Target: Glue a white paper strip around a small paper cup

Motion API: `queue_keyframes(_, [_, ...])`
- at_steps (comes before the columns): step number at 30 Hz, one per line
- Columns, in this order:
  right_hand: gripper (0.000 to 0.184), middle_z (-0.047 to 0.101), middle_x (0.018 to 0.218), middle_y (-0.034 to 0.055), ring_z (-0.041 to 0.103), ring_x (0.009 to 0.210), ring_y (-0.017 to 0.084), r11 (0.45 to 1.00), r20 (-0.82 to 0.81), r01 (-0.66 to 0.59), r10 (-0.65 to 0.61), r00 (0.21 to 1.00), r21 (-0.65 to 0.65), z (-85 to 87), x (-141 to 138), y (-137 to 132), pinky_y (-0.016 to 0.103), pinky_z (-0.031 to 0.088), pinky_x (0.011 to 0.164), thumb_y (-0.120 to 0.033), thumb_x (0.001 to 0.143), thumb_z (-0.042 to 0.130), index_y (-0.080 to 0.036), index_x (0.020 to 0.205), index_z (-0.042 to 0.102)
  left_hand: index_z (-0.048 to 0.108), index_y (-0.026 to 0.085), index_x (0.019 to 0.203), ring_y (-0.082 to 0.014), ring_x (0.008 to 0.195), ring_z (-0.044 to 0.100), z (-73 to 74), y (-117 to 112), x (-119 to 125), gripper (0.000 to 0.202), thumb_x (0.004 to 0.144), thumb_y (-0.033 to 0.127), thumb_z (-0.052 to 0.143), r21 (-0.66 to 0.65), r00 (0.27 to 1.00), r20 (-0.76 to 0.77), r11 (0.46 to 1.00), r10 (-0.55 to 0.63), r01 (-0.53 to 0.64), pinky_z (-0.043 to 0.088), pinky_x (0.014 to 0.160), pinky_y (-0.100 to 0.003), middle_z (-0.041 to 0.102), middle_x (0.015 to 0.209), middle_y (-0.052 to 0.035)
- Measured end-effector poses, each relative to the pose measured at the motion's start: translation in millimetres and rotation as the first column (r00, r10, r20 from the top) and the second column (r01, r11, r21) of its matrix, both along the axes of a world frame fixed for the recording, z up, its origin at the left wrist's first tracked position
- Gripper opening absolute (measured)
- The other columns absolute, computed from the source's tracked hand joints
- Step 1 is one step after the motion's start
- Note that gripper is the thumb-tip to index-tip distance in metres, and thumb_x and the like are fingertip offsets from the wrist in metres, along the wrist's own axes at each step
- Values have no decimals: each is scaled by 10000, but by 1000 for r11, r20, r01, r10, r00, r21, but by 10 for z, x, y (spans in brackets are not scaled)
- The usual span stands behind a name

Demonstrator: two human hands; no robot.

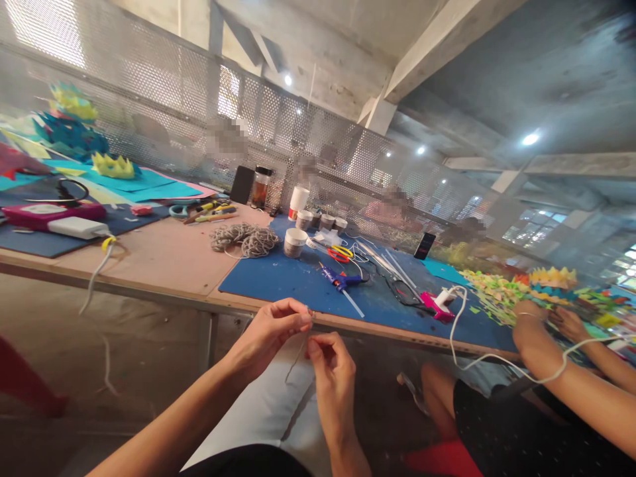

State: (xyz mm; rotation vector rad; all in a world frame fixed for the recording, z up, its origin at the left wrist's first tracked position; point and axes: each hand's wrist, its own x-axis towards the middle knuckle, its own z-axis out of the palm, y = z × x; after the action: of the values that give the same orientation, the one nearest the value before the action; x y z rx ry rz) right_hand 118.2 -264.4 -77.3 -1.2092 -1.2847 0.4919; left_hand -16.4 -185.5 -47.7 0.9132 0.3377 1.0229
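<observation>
My left hand (275,331) and my right hand (332,371) are raised in front of the table edge, both with fingers pinched. Between them runs a thin grey string or wire (298,354), held at the top by the left fingertips and hanging down past the right hand. The hands are close together, almost touching. Just beyond them on the blue mat (288,278) lies a blue glue gun (342,281). A heap of grey cord (246,238) lies farther back on the table.
Paper cups (295,242), red-and-yellow scissors (340,253), white sticks, a pink power strip (437,305) and white cable lie on the mat. Coloured paper crafts (74,126) sit at the far left and right. Another person's arms (561,351) work at the right. A perforated metal screen stands behind.
</observation>
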Motion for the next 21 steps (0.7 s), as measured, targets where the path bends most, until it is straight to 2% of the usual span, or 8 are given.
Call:
queue_keyframes(2, [201, 655, 776, 10, 629, 721, 179, 998, -31, -53, 52, 998, -28, 20, 20, 15, 268, 490, 683, -381, 969, 615, -205, 906, 688, 719, 149, 765, -98, 709, 564, 8, -7, 4, 137, 751, 203, 845, 17, 999, -21, 999, 29, -28, 446, 709, -198, 660, 737, -4])
queue_keyframes(4, [200, 662, 793, 14, 635, 723, 179, 998, -35, -51, 50, 998, -27, 17, 26, 27, 271, 498, 687, -385, 971, 613, -205, 932, 691, 718, 152, 755, -101, 708, 561, 14, -12, 11, 138, 746, 207, 844, 46, 996, -47, 997, 71, -69, 439, 710, -205, 662, 729, -2])
queue_keyframes(9, [142, 687, 884, 31, 640, 808, 190, 987, 48, 127, -132, 990, 102, -28, -7, 4, 292, 496, 769, -355, 956, 657, -220, 944, 697, 716, 156, 747, -109, 721, 557, 2, -16, 26, 146, 750, 227, 844, 131, 981, -86, 978, 172, -160, 429, 724, -221, 674, 750, -3])
queue_keyframes(12, [162, 676, 853, 29, 630, 795, 190, 984, 48, 139, -145, 988, 114, -11, -11, -27, 293, 486, 762, -353, 970, 635, -218, 904, 698, 721, 160, 764, -119, 741, 562, -9, -20, 27, 139, 767, 236, 837, 155, 980, -103, 976, 169, -152, 431, 733, -233, 679, 775, -8])
queue_keyframes(16, [193, 626, 729, -7, 590, 686, 159, 1000, -100, -27, 25, 995, -9, 44, 23, -20, 260, 466, 673, -381, 956, 649, -211, 872, 687, 733, 168, 787, -122, 755, 573, -11, -25, 26, 128, 775, 241, 837, 159, 982, -109, 978, 153, -134, 436, 734, -235, 684, 807, -10])
queue_keyframes(21, [192, 592, 698, -20, 553, 653, 133, 968, -368, -243, 207, 907, -54, 83, 58, 35, 237, 457, 637, -378, 905, 709, -195, 850, 697, 739, 163, 806, -127, 741, 584, -5, -11, 23, 139, 777, 257, 838, 164, 986, -113, 981, 121, -101, 450, 714, -242, 689, 805, -22])
